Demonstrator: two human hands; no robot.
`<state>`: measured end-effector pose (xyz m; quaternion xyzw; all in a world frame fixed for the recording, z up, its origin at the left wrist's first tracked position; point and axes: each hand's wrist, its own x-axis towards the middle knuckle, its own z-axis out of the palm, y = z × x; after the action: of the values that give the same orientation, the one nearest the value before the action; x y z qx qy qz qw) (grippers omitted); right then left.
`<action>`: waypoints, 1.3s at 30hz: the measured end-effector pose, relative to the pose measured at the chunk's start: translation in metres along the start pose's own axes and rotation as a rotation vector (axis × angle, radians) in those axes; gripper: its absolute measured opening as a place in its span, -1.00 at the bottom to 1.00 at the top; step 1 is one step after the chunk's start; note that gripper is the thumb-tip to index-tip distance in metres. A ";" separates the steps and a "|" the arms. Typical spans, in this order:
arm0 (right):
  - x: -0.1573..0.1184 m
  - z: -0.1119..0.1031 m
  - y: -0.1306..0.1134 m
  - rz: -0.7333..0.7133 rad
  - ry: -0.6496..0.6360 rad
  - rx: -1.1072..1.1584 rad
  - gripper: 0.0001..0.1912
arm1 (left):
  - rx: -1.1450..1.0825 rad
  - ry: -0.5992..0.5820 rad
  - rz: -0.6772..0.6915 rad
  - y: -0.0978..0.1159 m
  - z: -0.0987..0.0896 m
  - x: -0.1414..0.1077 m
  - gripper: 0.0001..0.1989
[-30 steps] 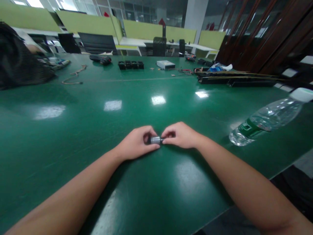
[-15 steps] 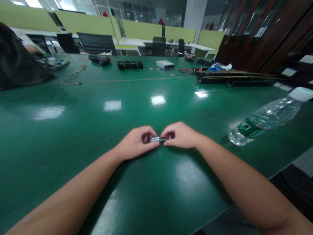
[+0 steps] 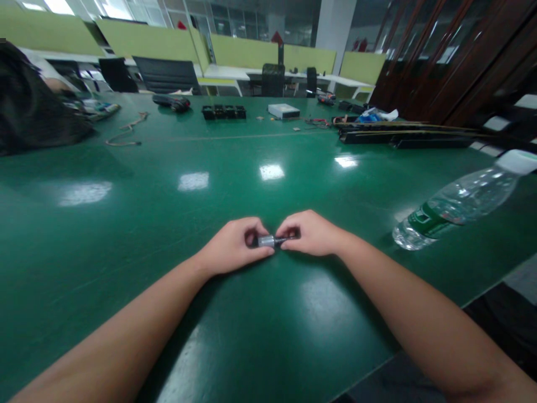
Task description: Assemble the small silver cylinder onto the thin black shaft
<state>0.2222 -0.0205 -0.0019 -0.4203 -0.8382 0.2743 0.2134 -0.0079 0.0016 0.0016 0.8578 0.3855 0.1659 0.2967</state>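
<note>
Low over the middle of the green table [image 3: 251,313], my left hand [image 3: 237,245] pinches a small silver metal cylinder [image 3: 265,241] between thumb and fingers. From the cylinder's right end a thin dark shaft [image 3: 280,240] points to the right. My right hand [image 3: 309,232] holds that shaft between thumb and fingertips, its far end partly covered by the fingers. Both hands are close together, with a narrow gap between their fingertips.
A clear plastic bottle [image 3: 457,207] with a green label stands at the right. Along the back lie a white box [image 3: 283,111], black blocks [image 3: 224,112], a cable [image 3: 123,134] and black rails [image 3: 403,136]. A dark bag [image 3: 33,106] sits at the left.
</note>
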 end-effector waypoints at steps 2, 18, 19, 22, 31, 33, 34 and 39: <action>0.000 0.000 0.000 0.003 0.001 0.003 -0.80 | -0.007 -0.003 0.005 0.000 0.000 0.000 -0.70; 0.000 -0.001 -0.002 -0.004 -0.005 -0.003 -0.80 | 0.023 -0.002 0.031 0.001 -0.001 0.000 -0.72; 0.000 -0.001 -0.002 -0.002 -0.004 -0.002 -0.80 | 0.023 0.000 0.034 0.001 -0.001 0.000 -0.72; 0.000 -0.001 -0.002 0.003 -0.006 -0.001 -0.80 | 0.017 -0.001 0.028 0.001 -0.001 0.000 -0.72; 0.000 -0.001 -0.002 -0.001 -0.006 -0.014 -0.80 | 0.018 -0.001 0.024 0.003 -0.001 0.000 -0.72; 0.000 -0.001 -0.002 0.001 -0.006 -0.014 -0.80 | 0.021 0.000 0.024 0.003 -0.001 0.000 -0.72; 0.000 -0.001 -0.002 0.002 -0.007 -0.015 -0.80 | 0.023 -0.001 0.025 0.002 -0.001 0.000 -0.72; 0.000 -0.002 -0.002 0.000 -0.011 -0.012 -0.81 | 0.027 0.005 0.040 0.002 -0.001 0.000 -0.73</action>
<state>0.2221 -0.0210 0.0004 -0.4199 -0.8410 0.2718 0.2063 -0.0075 0.0008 0.0040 0.8689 0.3713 0.1689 0.2805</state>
